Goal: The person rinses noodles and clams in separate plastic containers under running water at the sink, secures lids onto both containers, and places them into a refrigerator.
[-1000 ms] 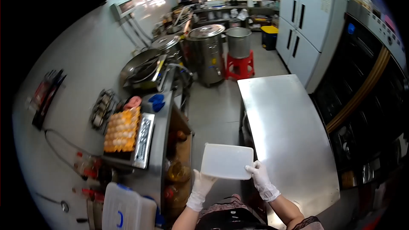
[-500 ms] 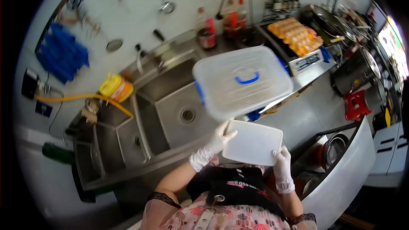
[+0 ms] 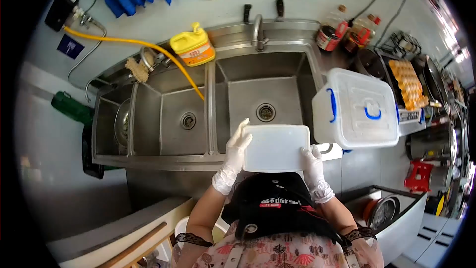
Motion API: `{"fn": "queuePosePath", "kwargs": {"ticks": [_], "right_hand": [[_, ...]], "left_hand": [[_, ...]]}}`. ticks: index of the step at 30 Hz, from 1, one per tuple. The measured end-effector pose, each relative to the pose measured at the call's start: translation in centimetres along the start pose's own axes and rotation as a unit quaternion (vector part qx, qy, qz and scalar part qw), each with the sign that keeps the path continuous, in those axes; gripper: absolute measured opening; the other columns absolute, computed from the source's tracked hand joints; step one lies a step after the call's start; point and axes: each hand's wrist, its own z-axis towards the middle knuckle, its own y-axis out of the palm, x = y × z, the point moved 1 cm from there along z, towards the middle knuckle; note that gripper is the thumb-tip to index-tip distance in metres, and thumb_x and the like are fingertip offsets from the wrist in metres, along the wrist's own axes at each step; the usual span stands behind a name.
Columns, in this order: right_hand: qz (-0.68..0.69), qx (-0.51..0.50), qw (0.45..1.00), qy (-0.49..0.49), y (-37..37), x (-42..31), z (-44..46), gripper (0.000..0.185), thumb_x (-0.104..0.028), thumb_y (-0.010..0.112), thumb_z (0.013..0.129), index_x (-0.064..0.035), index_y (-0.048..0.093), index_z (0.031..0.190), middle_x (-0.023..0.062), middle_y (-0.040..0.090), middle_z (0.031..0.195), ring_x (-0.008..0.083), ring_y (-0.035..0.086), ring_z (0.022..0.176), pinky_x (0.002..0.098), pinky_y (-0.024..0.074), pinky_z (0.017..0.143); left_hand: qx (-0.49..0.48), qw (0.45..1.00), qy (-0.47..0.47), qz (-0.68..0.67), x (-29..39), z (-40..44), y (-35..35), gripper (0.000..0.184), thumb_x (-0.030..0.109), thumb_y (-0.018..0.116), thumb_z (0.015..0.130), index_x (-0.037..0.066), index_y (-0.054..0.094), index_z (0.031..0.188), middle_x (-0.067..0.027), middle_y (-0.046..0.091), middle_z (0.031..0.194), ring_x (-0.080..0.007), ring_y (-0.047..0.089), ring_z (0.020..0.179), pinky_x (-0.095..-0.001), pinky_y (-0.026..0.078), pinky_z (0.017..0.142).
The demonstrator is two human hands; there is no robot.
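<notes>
A rectangular white plastic container with a pale lid (image 3: 275, 148) is held level in front of my body, near the front edge of the right-hand sink basin. My left hand (image 3: 236, 151), in a white glove, grips its left side, thumb and fingers at the edge. On the right side my right hand (image 3: 313, 165), also gloved, holds the edge with the thumb on top. The undersides of both grips are hidden by the container.
The steel sink (image 3: 173, 162) has several basins. A big clear box with blue handles (image 3: 357, 106) stands right of it. Behind are a yellow jug (image 3: 194, 47), a faucet (image 3: 258, 32) and sauce bottles (image 3: 331, 30). An egg tray (image 3: 407, 84) lies at the right.
The view has turned left from the aisle and steel table to the sink. The container has come along in both hands and is now over the sink's front edge.
</notes>
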Motion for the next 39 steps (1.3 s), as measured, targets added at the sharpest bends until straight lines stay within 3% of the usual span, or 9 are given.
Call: {"fn": "queuePosePath", "kwargs": {"ticks": [2, 6, 9, 11, 16, 19, 22, 31, 39], "right_hand": [[0.012, -0.014, 1.0, 0.015, 1.2, 0.5, 2.0, 0.009, -0.012, 0.057, 0.087, -0.0069, 0.05, 0.085, -0.0003, 0.054, 0.081, 0.0076, 0.046, 0.073, 0.0226, 0.0404, 0.068], [-0.047, -0.063, 0.997, -0.002, 2.9, 0.0, 4.7, 0.014, -0.015, 0.058, 0.087, -0.0089, 0.048, 0.079, -0.0029, 0.051, 0.077, 0.0055, 0.042, 0.069, 0.0221, 0.0383, 0.064], [-0.063, -0.099, 0.993, 0.024, 2.1, 1.0, 7.6, 0.017, -0.016, 0.059, 0.087, -0.0097, 0.047, 0.078, -0.0039, 0.05, 0.075, 0.0046, 0.042, 0.069, 0.0213, 0.0381, 0.064], [-0.03, -0.105, 0.993, 0.038, 2.5, 1.0, 8.5, 0.019, -0.018, 0.061, 0.087, -0.0104, 0.047, 0.077, -0.0046, 0.049, 0.074, 0.0044, 0.042, 0.069, 0.0207, 0.038, 0.065], [-0.026, -0.081, 0.995, 0.059, 3.6, 1.1, 10.0, 0.019, -0.016, 0.061, 0.087, -0.0117, 0.046, 0.076, -0.0051, 0.049, 0.074, 0.0052, 0.042, 0.069, 0.0208, 0.038, 0.066], [-0.008, -0.059, 0.996, 0.063, 4.5, 1.6, 10.3, 0.019, -0.016, 0.063, 0.085, -0.0125, 0.047, 0.077, -0.0051, 0.05, 0.074, 0.0055, 0.044, 0.069, 0.0216, 0.0388, 0.066], [0.009, -0.026, 0.997, 0.067, 6.3, 1.7, 9.7, 0.018, -0.017, 0.064, 0.085, -0.0132, 0.048, 0.077, -0.0054, 0.051, 0.075, 0.0057, 0.046, 0.069, 0.0218, 0.0395, 0.066], [0.038, 0.003, 0.996, 0.086, 8.2, 5.2, 8.5, 0.015, -0.017, 0.062, 0.086, -0.011, 0.049, 0.08, -0.0039, 0.049, 0.076, 0.0073, 0.047, 0.073, 0.021, 0.0383, 0.07], [0.028, 0.017, 0.995, 0.09, 7.2, 6.3, 8.0, 0.017, -0.018, 0.063, 0.086, -0.0108, 0.049, 0.08, -0.0034, 0.049, 0.076, 0.0069, 0.045, 0.071, 0.0208, 0.0372, 0.068]], "left_hand": [[-0.001, 0.998, 0.021, 0.065, -0.4, 0.7, -1.5, 0.048, 0.022, 0.047, 0.095, 0.004, 0.036, 0.138, -0.0061, 0.042, 0.134, -0.0152, 0.039, 0.123, -0.0285, 0.029, 0.104], [-0.002, 0.984, -0.035, -0.173, -1.8, 1.9, -2.8, 0.075, 0.062, 0.033, 0.088, 0.008, 0.031, 0.141, -0.0052, 0.039, 0.138, -0.0157, 0.036, 0.127, -0.0316, 0.029, 0.107], [-0.002, 0.96, -0.064, -0.272, -2.6, 2.8, -3.3, 0.074, 0.06, 0.033, 0.089, 0.007, 0.032, 0.14, -0.0053, 0.042, 0.136, -0.0166, 0.04, 0.125, -0.0326, 0.032, 0.106], [0.088, 0.966, -0.106, -0.218, -4.6, 3.4, -4.3, 0.064, 0.051, 0.028, 0.096, -0.002, 0.043, 0.129, -0.0093, 0.057, 0.115, -0.0147, 0.056, 0.102, -0.0301, 0.049, 0.085], [0.095, 0.988, -0.06, -0.103, -4.6, 4.7, -6.0, 0.049, 0.038, 0.036, 0.099, -0.003, 0.051, 0.12, -0.0075, 0.06, 0.105, -0.013, 0.055, 0.096, -0.0282, 0.046, 0.085], [-0.003, 0.991, -0.042, -0.126, -4.0, 6.6, -7.6, 0.046, 0.027, 0.042, 0.098, -0.003, 0.04, 0.133, -0.0125, 0.039, 0.139, -0.0198, 0.038, 0.126, -0.0317, 0.028, 0.106], [-0.122, 0.991, -0.041, -0.046, -2.7, 8.0, -10.8, 0.045, 0.019, 0.046, 0.096, -0.003, 0.038, 0.134, -0.0131, 0.024, 0.148, -0.0217, 0.023, 0.136, -0.032, 0.02, 0.111], [-0.157, 0.984, -0.07, 0.05, -1.6, 10.2, -15.3, 0.038, 0.007, 0.054, 0.09, -0.001, 0.049, 0.127, -0.013, 0.043, 0.138, -0.02, 0.039, 0.126, -0.0311, 0.029, 0.106], [-0.218, 0.971, -0.07, 0.067, -2.5, 10.5, -15.8, 0.042, 0.001, 0.054, 0.088, 0.001, 0.047, 0.13, -0.0099, 0.036, 0.143, -0.0188, 0.032, 0.131, -0.0317, 0.025, 0.107]]}}
